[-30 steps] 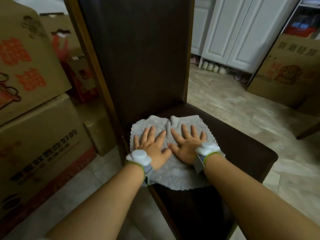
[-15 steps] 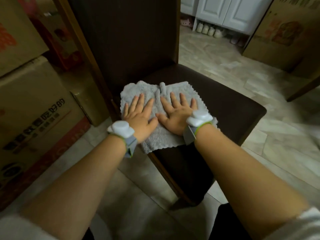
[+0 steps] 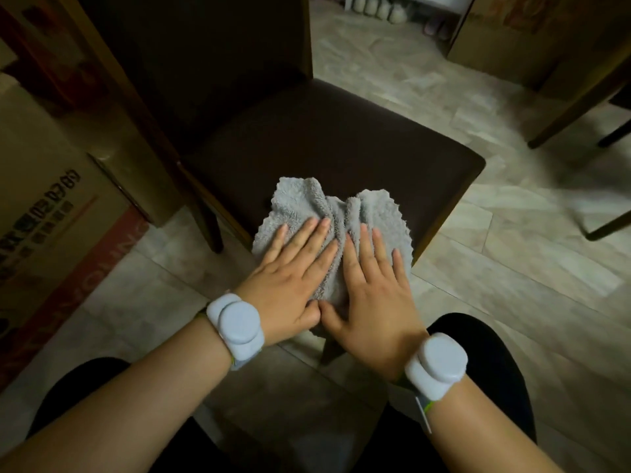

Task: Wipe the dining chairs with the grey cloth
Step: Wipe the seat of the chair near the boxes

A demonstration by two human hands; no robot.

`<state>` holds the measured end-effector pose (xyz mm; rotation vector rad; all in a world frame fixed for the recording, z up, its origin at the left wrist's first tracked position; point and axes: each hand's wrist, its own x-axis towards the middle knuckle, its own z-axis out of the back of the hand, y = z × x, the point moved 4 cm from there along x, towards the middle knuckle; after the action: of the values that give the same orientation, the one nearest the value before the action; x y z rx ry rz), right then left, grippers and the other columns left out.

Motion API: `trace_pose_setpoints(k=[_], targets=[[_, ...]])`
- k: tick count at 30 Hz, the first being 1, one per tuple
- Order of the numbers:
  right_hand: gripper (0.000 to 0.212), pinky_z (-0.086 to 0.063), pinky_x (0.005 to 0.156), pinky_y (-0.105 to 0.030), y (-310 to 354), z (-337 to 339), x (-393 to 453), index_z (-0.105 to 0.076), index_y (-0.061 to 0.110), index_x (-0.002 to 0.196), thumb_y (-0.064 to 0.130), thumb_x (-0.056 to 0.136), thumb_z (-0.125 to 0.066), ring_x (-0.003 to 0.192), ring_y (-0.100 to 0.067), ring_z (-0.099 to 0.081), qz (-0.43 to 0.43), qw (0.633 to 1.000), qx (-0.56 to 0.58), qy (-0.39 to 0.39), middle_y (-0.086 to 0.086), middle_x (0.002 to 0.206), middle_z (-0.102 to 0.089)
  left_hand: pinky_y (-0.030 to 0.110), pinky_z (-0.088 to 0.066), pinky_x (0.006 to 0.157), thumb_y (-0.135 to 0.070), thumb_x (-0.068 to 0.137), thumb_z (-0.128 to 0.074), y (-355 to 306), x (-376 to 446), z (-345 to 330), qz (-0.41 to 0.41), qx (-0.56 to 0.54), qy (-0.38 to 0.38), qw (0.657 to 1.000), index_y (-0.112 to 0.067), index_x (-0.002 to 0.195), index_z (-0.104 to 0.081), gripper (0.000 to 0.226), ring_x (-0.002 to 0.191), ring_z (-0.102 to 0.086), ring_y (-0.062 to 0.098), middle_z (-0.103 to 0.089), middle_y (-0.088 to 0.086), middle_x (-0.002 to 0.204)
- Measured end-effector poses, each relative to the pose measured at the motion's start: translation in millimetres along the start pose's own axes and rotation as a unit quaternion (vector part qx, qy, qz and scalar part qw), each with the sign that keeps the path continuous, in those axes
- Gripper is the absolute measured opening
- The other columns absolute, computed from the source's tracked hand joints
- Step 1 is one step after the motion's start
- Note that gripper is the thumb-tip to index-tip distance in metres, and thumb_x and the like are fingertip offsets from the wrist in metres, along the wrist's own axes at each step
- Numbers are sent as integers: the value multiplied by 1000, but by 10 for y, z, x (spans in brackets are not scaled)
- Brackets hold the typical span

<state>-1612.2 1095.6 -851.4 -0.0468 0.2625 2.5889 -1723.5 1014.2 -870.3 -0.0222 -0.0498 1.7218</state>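
On the near corner of the dark brown seat of a dining chair (image 3: pixel 327 145) lies the grey cloth (image 3: pixel 333 216), bunched into a ridge along its middle and hanging slightly past the seat's front edge. Both hands lie flat on top of it, side by side, with the thumbs touching at the near end of the ridge. The left hand (image 3: pixel 290 278) has its fingers straight and a little spread, angled up and to the right across the left half of the cloth; nothing is pinched or curled, it simply presses down with the palm. The right hand (image 3: pixel 374 295) does the same on the right half, fingers straight and pointing away from the body, the little finger near the cloth's scalloped right edge. Each wrist carries a pale rounded device on a strap, the left wrist device (image 3: pixel 237 327) and the right wrist device (image 3: pixel 437 365). The chair's tall backrest (image 3: pixel 205 52) rises dark at the upper left, framed in brown wood. Beside the chair on the left stands a cardboard box (image 3: pixel 47 213) with printed characters and a red band along its lower part. Pale marbled floor tiles (image 3: pixel 512 254) spread to the right, where dark wooden legs of other furniture (image 3: pixel 577 107) cross the upper right corner. Farther back, a row of pale shoes (image 3: pixel 379 10) sits along the far wall. The person's dark-clothed knees show at the bottom, either side of the forearms.
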Motion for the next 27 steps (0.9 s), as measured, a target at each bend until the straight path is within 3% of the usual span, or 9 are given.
trace_pose_setpoints(k=[5,9,12,17,20,22,24,25,27], targets=[[83,11,120,-42,-273,32,131,10,26,153,69,88,-20,144,-14,28,-10,996,77,-35,2,159,22,52,6,118,-43,85,-24,5,292,136,8,-20,26,999,-24,152,6,76,145,24,16,20,0,159],[70,9,119,-48,-667,56,543,-1,33,154,61,91,-15,146,-18,22,-93,982,130,-100,1,162,13,56,9,116,-51,91,-20,31,901,201,109,-49,24,993,-43,148,9,65,145,23,18,22,-1,159],[61,13,117,-49,-722,44,673,1,38,153,53,96,-15,146,-21,23,-112,982,126,-84,1,162,13,58,8,115,-56,88,-21,68,1039,185,172,-43,14,984,-48,146,8,66,146,19,24,21,7,158],[61,20,114,-46,-724,191,673,8,28,153,46,100,-17,141,-23,33,-132,983,127,9,1,156,26,48,9,118,-47,96,-28,48,1156,308,183,-53,149,970,-37,150,6,65,147,17,21,18,4,159],[55,17,114,-37,-582,334,730,-8,15,154,34,104,-23,146,-22,19,-182,957,209,90,-5,162,11,33,-5,119,-30,102,-29,-44,1257,450,194,-86,236,948,-13,152,-14,54,148,-7,23,-8,11,161],[49,-8,116,-31,-486,661,668,-30,7,148,31,106,-25,147,-28,-16,-255,905,304,154,-14,158,-22,30,-27,109,-23,103,-28,-227,1325,877,241,-125,280,921,-6,140,-40,42,137,-37,26,-40,14,148],[44,-34,100,-31,-413,1011,467,-52,1,129,31,105,-30,127,-34,-48,-308,842,412,163,-22,136,-52,31,-35,99,-18,104,-27,-440,1312,1257,284,-157,295,899,-4,131,-50,38,127,-49,29,-52,15,137],[43,-37,97,-31,-475,1223,418,-55,1,126,30,105,-32,124,-34,-51,-310,823,454,141,-22,132,-56,34,-37,96,-19,105,-28,-494,1351,1461,302,-182,273,895,-4,128,-53,37,123,-52,31,-55,17,133],[43,-33,103,-25,-664,1923,258,-48,5,138,29,104,-34,133,-27,-44,-304,815,484,97,-13,145,-48,34,-40,82,-24,103,-35,-720,1458,2053,320,-258,207,888,-3,112,-62,35,107,-58,35,-64,19,115]])
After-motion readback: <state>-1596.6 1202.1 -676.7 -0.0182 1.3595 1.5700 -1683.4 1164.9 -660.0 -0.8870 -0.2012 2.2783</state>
